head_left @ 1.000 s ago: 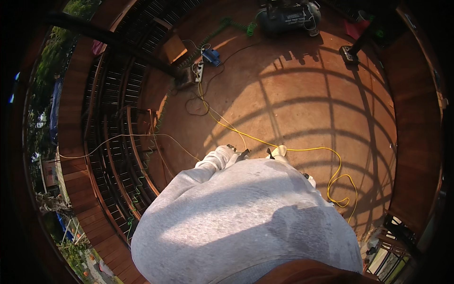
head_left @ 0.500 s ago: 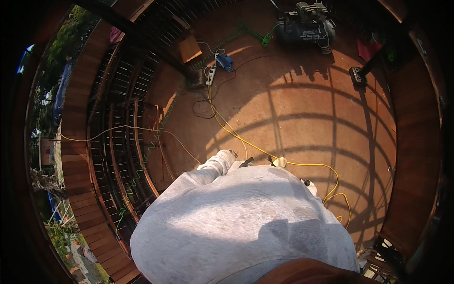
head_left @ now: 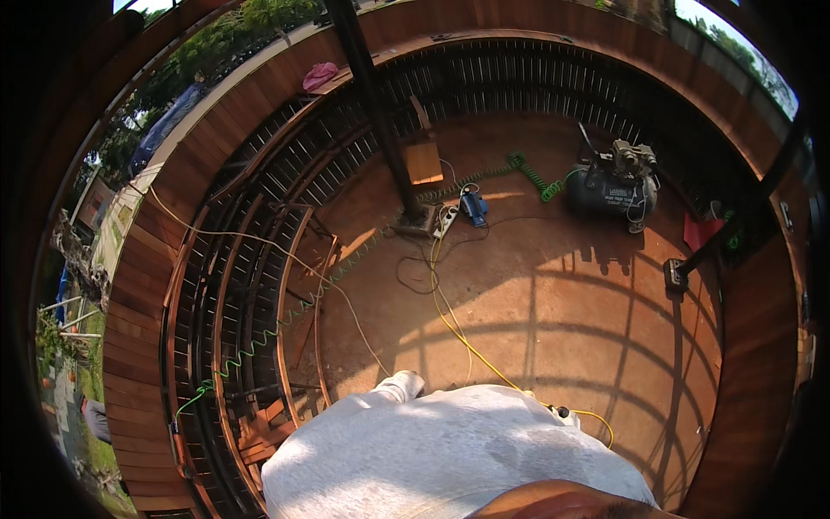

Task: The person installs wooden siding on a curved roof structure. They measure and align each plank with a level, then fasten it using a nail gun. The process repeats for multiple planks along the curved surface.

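My left arm's light grey sleeve [head_left: 397, 388] shows beside my torso at the lower middle. At its end only a sliver of my left hand [head_left: 418, 378] comes into sight; its fingers are hidden. On the other side, a pale bit at my right hand or cuff [head_left: 570, 418] peeks out past my shirt [head_left: 450, 432], with a small dark round thing [head_left: 563, 413] beside it. Whatever either hand holds cannot be made out. A yellow cord [head_left: 484, 359] runs over the reddish floor and passes close to my right side.
A dark air compressor [head_left: 605, 192] stands at the far right, with a coiled green hose [head_left: 543, 183]. Near a post base lie a white power strip [head_left: 445, 222] and a blue device [head_left: 474, 208]. Curved stepped benches [head_left: 226, 320] line the left; another post [head_left: 677, 274] stands right.
My view has tilted up, so the far railing shows and my torso sits lower in the picture. The feet and belt straps seen before are out of sight now.
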{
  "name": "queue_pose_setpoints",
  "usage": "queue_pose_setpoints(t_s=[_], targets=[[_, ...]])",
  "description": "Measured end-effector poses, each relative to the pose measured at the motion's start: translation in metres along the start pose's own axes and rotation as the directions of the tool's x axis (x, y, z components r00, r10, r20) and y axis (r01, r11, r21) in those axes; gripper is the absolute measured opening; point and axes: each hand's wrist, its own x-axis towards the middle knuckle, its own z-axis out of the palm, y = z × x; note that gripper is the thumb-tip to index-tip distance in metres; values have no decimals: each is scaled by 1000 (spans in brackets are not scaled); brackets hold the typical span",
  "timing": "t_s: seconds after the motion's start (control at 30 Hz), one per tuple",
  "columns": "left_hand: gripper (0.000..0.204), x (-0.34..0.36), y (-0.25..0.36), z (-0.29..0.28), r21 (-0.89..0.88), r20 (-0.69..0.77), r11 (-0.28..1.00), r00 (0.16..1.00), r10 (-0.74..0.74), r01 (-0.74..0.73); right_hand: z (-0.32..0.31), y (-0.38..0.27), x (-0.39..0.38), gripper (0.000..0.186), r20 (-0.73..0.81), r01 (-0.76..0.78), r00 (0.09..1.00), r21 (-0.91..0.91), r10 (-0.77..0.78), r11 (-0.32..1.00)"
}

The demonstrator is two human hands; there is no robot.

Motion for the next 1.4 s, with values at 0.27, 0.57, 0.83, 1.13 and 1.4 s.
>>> queue_pose_setpoints(t_s=[0.27, 0.57, 0.83, 1.13, 1.4], targets=[[40, -8, -27, 110, -362, 69, 857, 927, -368, 367, 4, -20, -19, 41, 41, -18, 999, -76, 21, 997], [39, -36, 22, 113, -352, -83, 928, 983, -163, 124, -6, -47, -35, 37, -96, 122, 988, -7, -122, 993], [49, -25, 1, 109, -483, 78, 785, 912, -403, 388, 42, 20, -10, 38, 13, -10, 1000, -273, 14, 962], [42, 27, 18, 50, -40, 171, 989, 976, -133, 142, 31, 87, -58, 26, -300, -94, 953, -129, 51, 987], [36, 141, 114, -48, 233, 231, 959, 967, 108, -162, 41, 196, -79, 51, 106, -479, 877, 246, 468, 842]])
